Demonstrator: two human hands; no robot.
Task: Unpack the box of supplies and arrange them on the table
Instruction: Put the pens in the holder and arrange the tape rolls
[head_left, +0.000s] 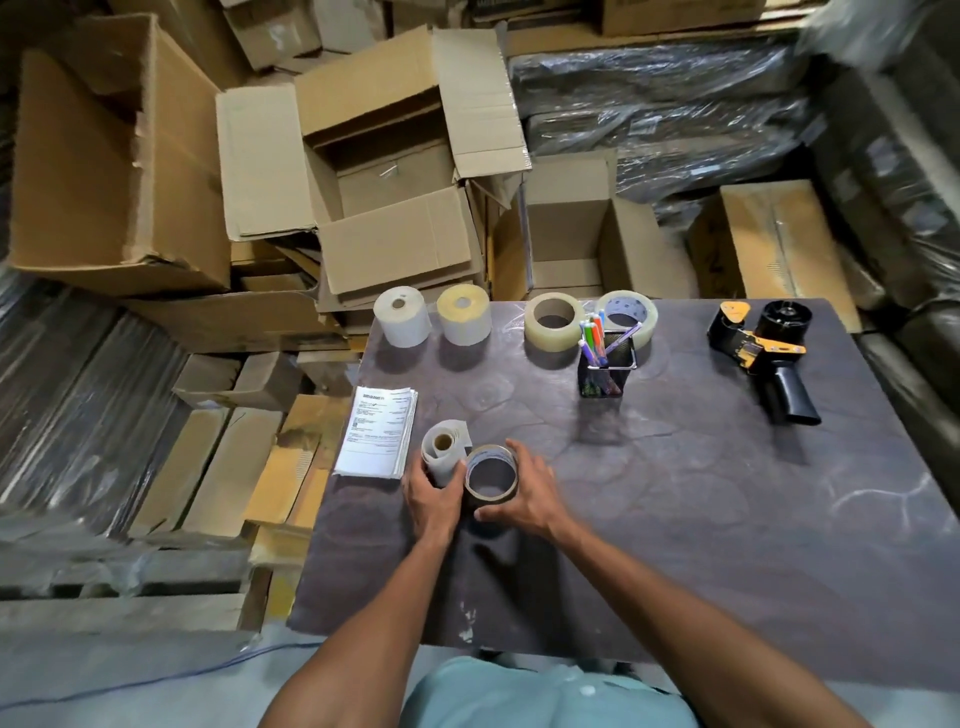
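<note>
I think most is unpacked: rolls, pens and the tape gun line the table top, while my left grip and right grip curl round the brown tape roll at lower middle.

Illumination moderate and even, diffuse, apparently from overhead — no hard beam. Soft, short shadows lie beneath the hands and beside the rolls on the table. Pale sheen on the table surface toward 3 o'clock; specular glints on the plastic wrap at 1 o'clock. Strong wide-angle bowing at all edges — corners darken at 10 and 2 o'clock. Centre fairly sharp; periphery smeared, notably at 1 o'clock and 8 o'clock.
</note>
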